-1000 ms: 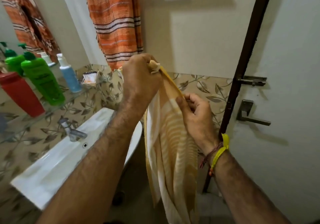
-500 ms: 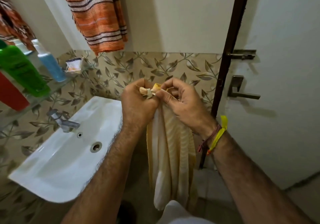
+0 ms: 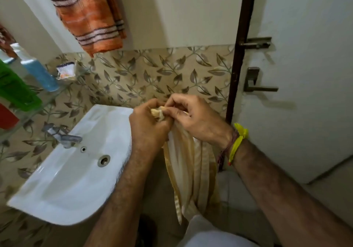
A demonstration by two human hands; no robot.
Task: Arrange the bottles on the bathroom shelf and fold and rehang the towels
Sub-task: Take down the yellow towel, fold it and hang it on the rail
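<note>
1. Both hands meet in front of the leaf-patterned tiles, just right of the sink [image 3: 72, 172].
2. Left hand [image 3: 148, 127] is curled tight around the bunched top of the yellow towel [image 3: 191, 172].
3. Right hand [image 3: 196, 118] pinches that same top, fingertips against the left.
4. The towel hangs straight down below them.
5. Orange towel [image 3: 89, 15] hangs on the wall above; blue bottle [image 3: 39, 71] and green bottle [image 3: 16, 89] stand on the glass shelf [image 3: 51, 98] at left.

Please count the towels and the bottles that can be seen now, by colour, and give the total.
Orange striped towel hanging on the wall: 1
Yellow and white striped towel held by both hands: 1
Blue plastic bottle on the glass shelf: 1
Green plastic bottle: 1
Red plastic bottle, partly cut off: 1
Total: 5
</note>
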